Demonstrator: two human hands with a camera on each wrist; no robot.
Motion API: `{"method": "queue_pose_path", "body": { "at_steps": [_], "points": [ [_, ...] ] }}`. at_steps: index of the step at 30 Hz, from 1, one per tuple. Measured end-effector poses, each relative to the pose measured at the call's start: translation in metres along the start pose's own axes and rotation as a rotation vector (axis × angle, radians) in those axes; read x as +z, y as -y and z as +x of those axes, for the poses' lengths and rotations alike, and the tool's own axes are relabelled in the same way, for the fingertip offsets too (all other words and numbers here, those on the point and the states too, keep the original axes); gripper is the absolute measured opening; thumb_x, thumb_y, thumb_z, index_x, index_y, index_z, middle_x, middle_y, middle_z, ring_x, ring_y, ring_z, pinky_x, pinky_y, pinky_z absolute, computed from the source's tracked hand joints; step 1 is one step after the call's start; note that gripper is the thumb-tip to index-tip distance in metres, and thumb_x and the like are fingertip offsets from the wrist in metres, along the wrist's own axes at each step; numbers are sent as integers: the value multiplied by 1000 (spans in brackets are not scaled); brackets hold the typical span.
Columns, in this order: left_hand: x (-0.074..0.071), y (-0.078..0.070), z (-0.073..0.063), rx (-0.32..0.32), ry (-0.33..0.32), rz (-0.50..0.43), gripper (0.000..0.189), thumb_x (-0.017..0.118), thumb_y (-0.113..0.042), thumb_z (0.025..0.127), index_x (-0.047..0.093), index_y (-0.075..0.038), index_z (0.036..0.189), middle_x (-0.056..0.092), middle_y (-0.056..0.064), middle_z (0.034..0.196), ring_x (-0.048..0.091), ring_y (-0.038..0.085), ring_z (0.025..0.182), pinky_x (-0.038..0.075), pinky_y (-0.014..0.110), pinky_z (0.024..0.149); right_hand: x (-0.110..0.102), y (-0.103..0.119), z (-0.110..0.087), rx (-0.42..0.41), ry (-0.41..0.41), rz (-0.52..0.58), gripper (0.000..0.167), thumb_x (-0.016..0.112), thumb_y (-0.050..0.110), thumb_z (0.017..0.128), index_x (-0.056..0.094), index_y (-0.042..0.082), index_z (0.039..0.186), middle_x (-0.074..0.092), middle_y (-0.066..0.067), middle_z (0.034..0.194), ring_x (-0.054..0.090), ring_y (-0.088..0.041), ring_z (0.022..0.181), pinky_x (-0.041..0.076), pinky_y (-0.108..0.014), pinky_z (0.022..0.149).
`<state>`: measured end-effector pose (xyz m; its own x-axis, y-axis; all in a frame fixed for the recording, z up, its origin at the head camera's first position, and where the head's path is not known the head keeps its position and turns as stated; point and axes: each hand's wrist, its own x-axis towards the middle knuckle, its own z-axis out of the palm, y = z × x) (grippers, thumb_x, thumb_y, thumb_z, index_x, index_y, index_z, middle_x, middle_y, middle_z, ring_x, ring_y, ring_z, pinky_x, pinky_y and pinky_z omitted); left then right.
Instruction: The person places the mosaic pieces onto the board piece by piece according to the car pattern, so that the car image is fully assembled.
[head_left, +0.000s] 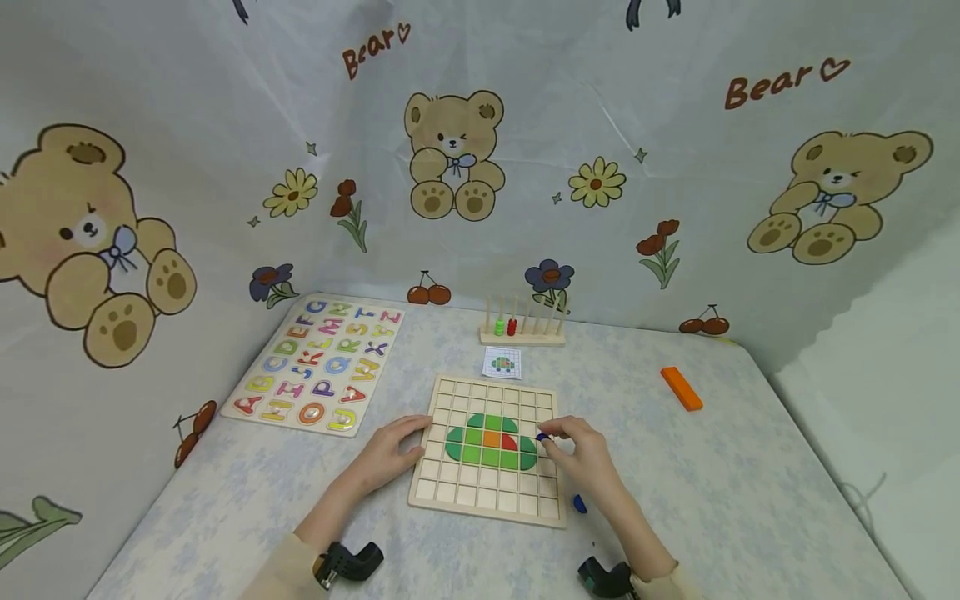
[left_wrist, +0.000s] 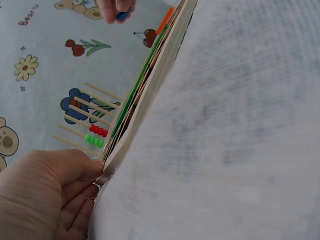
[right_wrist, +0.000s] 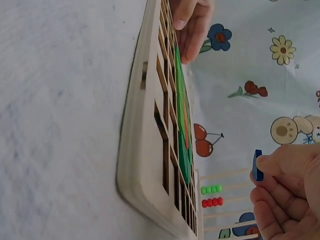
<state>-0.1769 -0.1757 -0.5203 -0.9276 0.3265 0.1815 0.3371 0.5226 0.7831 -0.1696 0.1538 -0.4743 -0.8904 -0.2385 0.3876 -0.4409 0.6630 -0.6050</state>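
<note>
A square wooden grid board lies on the table with green, orange and red tiles set in its middle cells. My left hand touches the board's left edge with thumb and fingertips; the left wrist view shows the thumb against that edge. Just over the board's right edge, my right hand pinches a small blue tile between thumb and finger, raised clear of the board. A second blue tile, curved on one side, lies on the table by the board's right edge.
A pattern card lies behind the board, before a peg rack with green and red beads. An alphabet board is at the back left. To the right lies an orange block. A bear-print cloth hangs behind.
</note>
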Motion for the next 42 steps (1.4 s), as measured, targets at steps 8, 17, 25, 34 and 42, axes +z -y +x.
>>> {"method": "queue_pose_path", "body": {
  "at_steps": [8,17,25,34,42],
  "points": [
    [-1,0,0,8,0,-5,46,65,-8,88,54,-4,133,51,9,135,41,27,129,34,43,105,16,14,6,-53,55,113,22,72,1,81,70,7,102,64,5,96,58,-17,89,53,-43,76],
    [0,-1,-1,8,-12,0,47,66,-7,87,54,-3,132,51,10,134,42,28,128,35,45,105,33,31,13,-118,123,131,17,71,2,82,70,5,99,65,4,93,58,-18,86,53,-38,72],
    [0,-1,-1,-4,-7,2,46,65,-7,88,54,-4,133,51,9,135,41,27,129,34,44,105,48,41,12,-184,147,156,19,72,0,81,69,6,98,65,2,95,60,-17,90,54,-30,74],
    [2,0,-1,12,-24,16,47,66,-6,87,55,-4,132,52,9,134,43,28,127,36,45,104,62,45,8,-164,201,162,14,70,4,84,69,4,99,63,1,97,58,-15,91,51,-27,76],
    [1,1,0,-10,-12,2,47,66,-8,88,54,-6,133,51,7,135,42,25,129,35,43,105,73,41,6,-223,204,99,15,72,7,83,70,8,98,64,1,96,56,-13,93,50,-31,79]
  ]
}}
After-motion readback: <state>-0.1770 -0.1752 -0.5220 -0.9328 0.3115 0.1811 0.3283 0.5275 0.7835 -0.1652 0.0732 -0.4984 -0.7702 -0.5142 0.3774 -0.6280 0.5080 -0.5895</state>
